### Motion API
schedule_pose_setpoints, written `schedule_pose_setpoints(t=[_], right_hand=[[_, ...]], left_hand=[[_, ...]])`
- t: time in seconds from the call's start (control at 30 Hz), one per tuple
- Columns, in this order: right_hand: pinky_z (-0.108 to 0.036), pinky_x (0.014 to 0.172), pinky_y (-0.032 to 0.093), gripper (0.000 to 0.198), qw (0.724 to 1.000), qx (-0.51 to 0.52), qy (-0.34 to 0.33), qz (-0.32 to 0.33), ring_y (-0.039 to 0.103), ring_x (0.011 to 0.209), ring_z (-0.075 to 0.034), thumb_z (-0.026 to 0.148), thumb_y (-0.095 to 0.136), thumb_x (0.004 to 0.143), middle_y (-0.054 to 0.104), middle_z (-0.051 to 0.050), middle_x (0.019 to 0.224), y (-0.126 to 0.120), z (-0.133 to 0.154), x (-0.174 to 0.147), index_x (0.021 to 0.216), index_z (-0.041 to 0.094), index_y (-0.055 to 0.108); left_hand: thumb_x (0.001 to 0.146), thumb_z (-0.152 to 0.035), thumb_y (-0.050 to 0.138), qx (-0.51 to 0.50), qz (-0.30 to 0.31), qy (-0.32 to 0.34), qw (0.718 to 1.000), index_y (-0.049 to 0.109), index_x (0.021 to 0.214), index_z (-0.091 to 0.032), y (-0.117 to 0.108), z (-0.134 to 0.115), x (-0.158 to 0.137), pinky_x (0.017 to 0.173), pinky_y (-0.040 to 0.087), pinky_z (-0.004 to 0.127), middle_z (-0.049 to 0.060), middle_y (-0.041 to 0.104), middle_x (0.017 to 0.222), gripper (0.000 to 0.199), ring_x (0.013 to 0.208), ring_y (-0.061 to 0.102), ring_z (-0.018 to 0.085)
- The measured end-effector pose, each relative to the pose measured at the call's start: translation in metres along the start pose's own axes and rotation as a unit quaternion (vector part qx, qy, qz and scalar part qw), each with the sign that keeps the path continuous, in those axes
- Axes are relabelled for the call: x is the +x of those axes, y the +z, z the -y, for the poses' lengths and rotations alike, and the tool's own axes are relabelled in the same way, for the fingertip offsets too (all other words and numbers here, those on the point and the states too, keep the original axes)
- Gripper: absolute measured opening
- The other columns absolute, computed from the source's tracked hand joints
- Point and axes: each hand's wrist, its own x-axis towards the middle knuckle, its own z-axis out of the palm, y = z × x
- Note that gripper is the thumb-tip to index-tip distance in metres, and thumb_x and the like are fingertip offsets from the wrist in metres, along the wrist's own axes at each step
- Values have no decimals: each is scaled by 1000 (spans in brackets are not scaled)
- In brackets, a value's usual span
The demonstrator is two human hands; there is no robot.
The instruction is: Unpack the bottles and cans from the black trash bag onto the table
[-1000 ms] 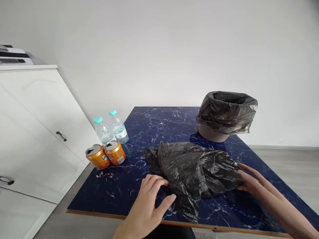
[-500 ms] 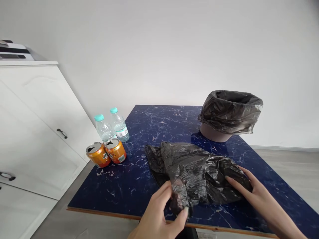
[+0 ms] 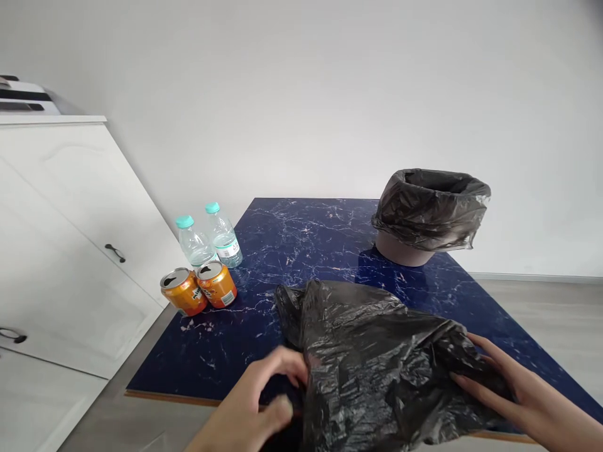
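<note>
A crumpled black plastic bag (image 3: 367,358) lies across the near part of the table and hangs over its front edge. My left hand (image 3: 264,395) is at the bag's left edge, thumb spread away from the fingers; it is slightly blurred, and its fingertips meet the plastic. At the bag's right end, my right hand (image 3: 506,383) grips the bunched plastic between thumb and fingers. Some of its fingers are hidden by the bag.
Two orange cans (image 3: 217,285) and two clear bottles with turquoise caps (image 3: 228,242) stand on the table's left side. A bin lined with a black bag (image 3: 431,216) stands at the back right. A white cabinet (image 3: 61,238) is on the left.
The bag has been drawn nearer and spread wider over the front edge. My left hand has let go of its pinch and moved left; my right hand has shifted right and nearer.
</note>
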Motion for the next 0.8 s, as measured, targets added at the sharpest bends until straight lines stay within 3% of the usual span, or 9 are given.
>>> schedule_pose_setpoints(t=[0.1,0.2,0.27,0.33,0.43,0.57,0.67,0.73,0.8], right_hand=[[-43,105,65,86,1000,-7,-13,1,68,135,-38,61,86,79,72,-5,147,-7,-7,1,155,34,56],[-48,110,62,89,1000,-24,-19,1,66,138,-40,63,87,77,72,-5,146,-8,-11,3,155,34,56],[-51,111,60,92,999,-32,-18,-2,66,138,-41,65,87,74,73,-6,145,-6,-10,3,155,33,56],[-53,113,58,95,999,-34,-13,2,65,138,-42,66,87,73,72,-7,146,-5,-5,3,157,33,55],[-53,112,59,98,999,-37,-8,-4,66,137,-42,69,87,71,74,-8,142,-6,4,2,156,33,55],[-48,106,63,94,999,-15,-28,5,68,135,-39,66,83,76,75,-7,142,-4,11,-2,159,35,51],[-46,100,66,91,999,1,-40,11,72,128,-40,61,84,78,76,-9,138,1,10,-8,158,32,51],[-46,98,67,88,999,-3,-52,12,74,125,-41,60,82,80,78,-11,135,5,3,-12,158,31,52],[-45,97,67,87,998,-26,-57,17,75,123,-40,61,79,83,80,-10,131,7,-6,-15,160,32,51]], left_hand=[[107,-75,43,-164,-77,-81,980,49,129,-30,0,-4,32,115,53,49,13,64,152,50,119,75,26],[103,-68,58,-227,-137,-133,955,43,133,-31,7,-6,69,107,58,47,13,63,153,49,116,77,25],[100,-59,67,-188,-104,-142,966,51,135,-29,9,-11,93,97,61,41,11,70,144,48,113,76,25],[97,-48,69,-112,-50,-108,987,66,130,-26,7,-20,115,83,61,33,10,72,139,39,106,75,24],[89,-29,67,-52,-30,-60,996,73,136,-28,-1,-36,137,61,54,28,9,68,149,47,76,67,16],[85,-29,68,-102,-53,16,993,62,153,-33,-13,-45,131,50,47,28,8,68,148,68,56,50,9],[92,-44,68,-88,-127,41,987,53,160,-31,-17,-36,105,50,50,31,7,80,112,71,50,50,12],[95,-49,67,-52,-159,32,985,51,161,-28,-17,-26,83,52,53,32,3,76,83,72,50,54,16],[96,-48,66,11,-160,25,987,57,156,-29,-17,-17,63,52,54,30,1,73,76,63,51,56,17]])
